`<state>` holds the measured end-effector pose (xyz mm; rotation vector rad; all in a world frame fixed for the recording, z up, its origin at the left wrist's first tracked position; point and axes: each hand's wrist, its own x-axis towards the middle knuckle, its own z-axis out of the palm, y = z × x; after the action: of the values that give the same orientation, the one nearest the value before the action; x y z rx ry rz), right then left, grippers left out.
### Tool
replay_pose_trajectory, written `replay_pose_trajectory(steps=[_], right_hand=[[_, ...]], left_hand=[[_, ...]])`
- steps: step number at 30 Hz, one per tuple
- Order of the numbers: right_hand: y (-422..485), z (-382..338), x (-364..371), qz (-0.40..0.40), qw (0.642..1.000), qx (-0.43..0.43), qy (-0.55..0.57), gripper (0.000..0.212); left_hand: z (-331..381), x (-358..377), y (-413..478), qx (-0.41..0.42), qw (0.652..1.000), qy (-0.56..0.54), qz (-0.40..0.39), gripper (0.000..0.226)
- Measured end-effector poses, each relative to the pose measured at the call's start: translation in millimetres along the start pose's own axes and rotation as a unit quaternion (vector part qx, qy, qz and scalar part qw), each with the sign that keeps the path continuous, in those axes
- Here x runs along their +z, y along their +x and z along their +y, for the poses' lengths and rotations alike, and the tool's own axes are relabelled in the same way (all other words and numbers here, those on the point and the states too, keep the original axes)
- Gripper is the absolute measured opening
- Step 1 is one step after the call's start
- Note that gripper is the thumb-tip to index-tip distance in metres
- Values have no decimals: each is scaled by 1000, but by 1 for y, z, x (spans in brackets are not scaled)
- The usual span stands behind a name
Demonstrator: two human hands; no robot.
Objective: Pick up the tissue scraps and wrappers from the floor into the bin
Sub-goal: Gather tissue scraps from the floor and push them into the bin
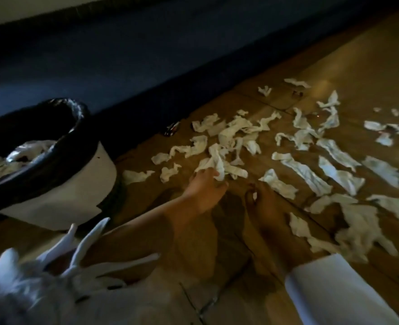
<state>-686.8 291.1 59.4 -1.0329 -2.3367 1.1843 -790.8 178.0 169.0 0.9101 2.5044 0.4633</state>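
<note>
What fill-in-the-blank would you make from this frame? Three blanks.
The bin has a ___ liner. The left hand grips a tissue scrap down on the ___. In view, the bin sits ___ of the scattered tissue. Missing: black; floor; left.

white tissue scraps [297,170], black-lined white bin [60,184]
</note>
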Motion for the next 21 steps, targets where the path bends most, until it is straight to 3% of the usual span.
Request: replay_pose_trajectory(steps=[2, 4, 7, 12, 16, 21], right_hand=[[2, 13, -3, -8, 1000, 12, -3, 52], [-1, 19, -8, -3, 1000, 20, -9, 51], [-15, 31, -25, 6, 1000, -13, -17, 66], [-69, 66, -98, 23, 998, 9, -55, 25], [-134, 99, -153, 56, 990, 104, -73, 24], [-194, 139, -177, 26, 976, 182, -116, 26]], left_hand=[[16, 13, 4, 4, 999, 10, -33, 36], [27, 31, 7, 29, 997, 44, -57, 32], [31, 71, 15, 31, 998, -20, -47, 29], [68, 128, -4, 55, 990, -104, -79, 36], [109, 169, -35, 79, 975, -146, -150, 42], [135, 217, -64, 179, 954, -89, -224, 39]])
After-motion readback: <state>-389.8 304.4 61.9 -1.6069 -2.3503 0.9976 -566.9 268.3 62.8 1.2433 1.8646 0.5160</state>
